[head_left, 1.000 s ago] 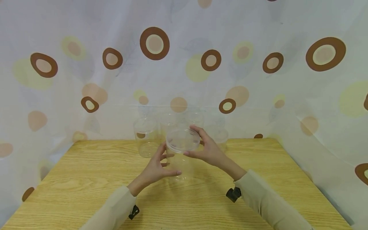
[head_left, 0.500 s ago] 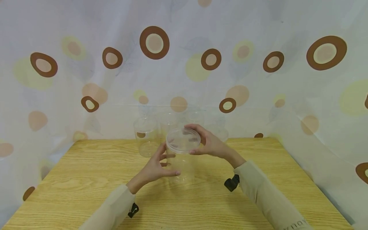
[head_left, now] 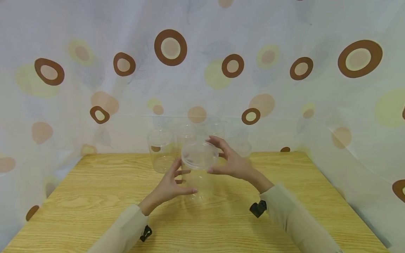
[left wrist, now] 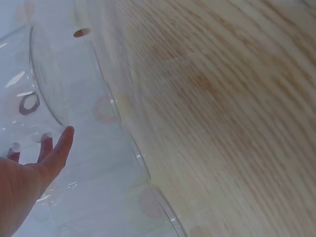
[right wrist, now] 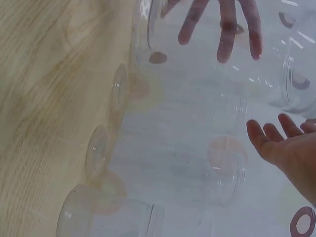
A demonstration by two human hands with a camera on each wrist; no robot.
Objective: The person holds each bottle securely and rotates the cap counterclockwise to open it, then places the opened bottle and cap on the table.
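Note:
A clear plastic jar (head_left: 198, 182) with a clear round lid (head_left: 200, 155) stands upright before me at the table's middle. My left hand (head_left: 167, 185) grips its left side, the thumb across the front and the other fingers behind, showing through the wall. Around the lid's right side curves my right hand (head_left: 234, 163), its thumb in front and fingers behind. In the right wrist view, a narrow gap shows between the right hand's fingertips and the lid end of the jar (right wrist: 256, 84). In the left wrist view, my left fingers lie along the jar's side (left wrist: 19, 94).
Several more clear jars stand behind on the wooden table (head_left: 95, 203), among them a wide one (head_left: 162, 151) at the left. Part of another jar (head_left: 243, 148) shows behind my right hand. A dotted cloth (head_left: 196, 80) hangs at the table's back edge.
My right hand shifts slightly around the lid; its thumb and fingers have moved a little rightward from the lid. The jar moves slightly left, with my left hand still gripping it.

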